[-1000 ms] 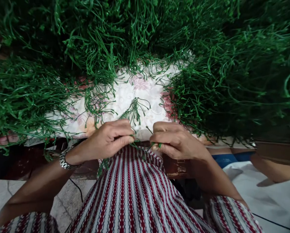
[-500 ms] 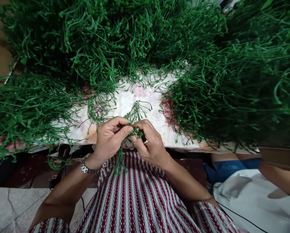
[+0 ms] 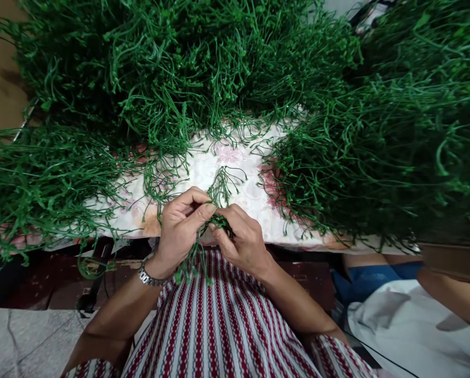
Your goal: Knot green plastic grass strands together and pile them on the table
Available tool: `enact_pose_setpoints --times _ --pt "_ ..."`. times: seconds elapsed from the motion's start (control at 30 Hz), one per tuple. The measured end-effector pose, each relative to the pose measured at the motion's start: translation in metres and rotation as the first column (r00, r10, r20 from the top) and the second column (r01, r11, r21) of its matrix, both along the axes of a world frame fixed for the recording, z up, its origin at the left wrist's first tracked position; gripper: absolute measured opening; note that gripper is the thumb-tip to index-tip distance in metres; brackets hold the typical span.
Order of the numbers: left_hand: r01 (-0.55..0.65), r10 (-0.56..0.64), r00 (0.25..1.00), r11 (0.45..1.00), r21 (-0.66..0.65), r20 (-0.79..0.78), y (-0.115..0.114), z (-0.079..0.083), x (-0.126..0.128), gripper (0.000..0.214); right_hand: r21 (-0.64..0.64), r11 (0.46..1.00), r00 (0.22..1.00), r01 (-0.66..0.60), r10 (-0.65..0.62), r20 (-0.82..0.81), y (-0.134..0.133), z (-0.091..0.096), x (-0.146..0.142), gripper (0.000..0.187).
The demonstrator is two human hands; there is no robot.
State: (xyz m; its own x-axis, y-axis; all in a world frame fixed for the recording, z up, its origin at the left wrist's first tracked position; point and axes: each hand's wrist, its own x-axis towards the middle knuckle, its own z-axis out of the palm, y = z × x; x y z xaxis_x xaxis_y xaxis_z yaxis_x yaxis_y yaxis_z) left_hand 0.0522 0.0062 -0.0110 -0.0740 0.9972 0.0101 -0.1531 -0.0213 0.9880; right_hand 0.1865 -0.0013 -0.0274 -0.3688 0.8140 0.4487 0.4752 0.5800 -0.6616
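My left hand (image 3: 183,226) pinches a small bunch of thin green artificial plant stems (image 3: 221,185) between thumb and forefinger, just above the table's front edge. Close against it, my right hand (image 3: 243,237) has its thumb and fingers closed on the lower part of the same bunch. Branching tips of the bunch fan out over the cloth beyond my fingers. Other strands (image 3: 195,265) hang below, in front of the striped garment. My fingers hide the spot where the stems meet.
A floral tablecloth (image 3: 203,163) covers the table. Large heaps of green stems lie at the back (image 3: 172,63), the left (image 3: 46,184) and the right (image 3: 369,152). At the lower right sits another person in a white garment (image 3: 408,320), with a bare arm and leg partly visible.
My right hand has shifted slightly downward along the bunch, while the left keeps its pinch. The strands hanging below have swung and spread a little.
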Motion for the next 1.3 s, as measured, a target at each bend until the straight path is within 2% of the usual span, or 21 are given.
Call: enact_pose_setpoints --times 0.1,0.27,0.47,0.57,0.67,0.77,0.9,1.0,1.07,1.13,1.2,1.3 --pt "0.056 -0.049 0.993 0.996 -0.062 0.107 0.001 0.004 -0.003 0.011 0.000 0.999 0.998 -0.046 0.046 -0.037 0.001 0.003 0.004 0.010" --pt "0.082 -0.045 0.980 0.980 -0.184 0.195 0.004 0.005 -0.004 0.012 -0.027 0.998 0.994 -0.057 0.055 -0.094 0.003 0.007 0.006 0.009" --pt "0.065 -0.040 0.978 0.991 -0.114 0.206 0.006 -0.001 0.003 0.012 -0.012 1.000 0.996 -0.008 0.007 -0.091 0.004 0.007 -0.001 0.005" --pt "0.063 -0.031 0.970 0.990 -0.128 0.239 0.005 0.000 0.005 0.011 -0.019 1.000 0.996 0.015 -0.017 -0.090 0.003 0.005 -0.002 0.004" --pt "0.102 -0.030 0.934 0.977 -0.185 0.357 0.005 0.005 0.004 0.012 -0.030 1.000 0.995 -0.001 -0.002 -0.101 0.004 0.002 0.000 0.010" --pt "0.188 -0.041 0.864 0.951 -0.246 0.501 0.004 0.008 0.005 0.012 -0.076 0.995 0.989 -0.071 0.061 -0.136 0.007 0.001 0.003 0.017" --pt "0.249 -0.045 0.797 0.933 -0.259 0.603 0.003 0.007 0.008 0.012 -0.127 0.978 0.963 -0.166 0.133 -0.235 0.014 0.000 0.006 0.022" --pt "0.260 -0.049 0.785 0.931 -0.258 0.618 0.007 0.007 0.005 0.012 -0.153 0.952 0.924 -0.265 0.205 -0.322 0.012 -0.003 0.003 0.025" --pt "0.189 -0.013 0.794 0.955 -0.227 0.607 0.011 0.010 0.001 0.016 -0.152 0.911 0.886 -0.383 0.317 -0.338 0.008 -0.006 0.001 0.026" --pt "0.097 0.005 0.827 0.984 -0.151 0.563 0.014 0.016 -0.003 0.017 -0.155 0.891 0.873 -0.427 0.362 -0.328 0.005 -0.008 0.003 0.024" --pt "0.131 -0.073 0.875 0.988 -0.088 0.478 0.016 0.022 -0.005 0.014 -0.158 0.927 0.908 -0.341 0.282 -0.310 0.006 -0.006 0.009 0.019" --pt "0.189 -0.142 0.899 0.979 -0.075 0.414 0.017 0.024 -0.005 0.012 -0.114 0.971 0.955 -0.212 0.181 -0.236 0.013 0.007 0.024 0.012"
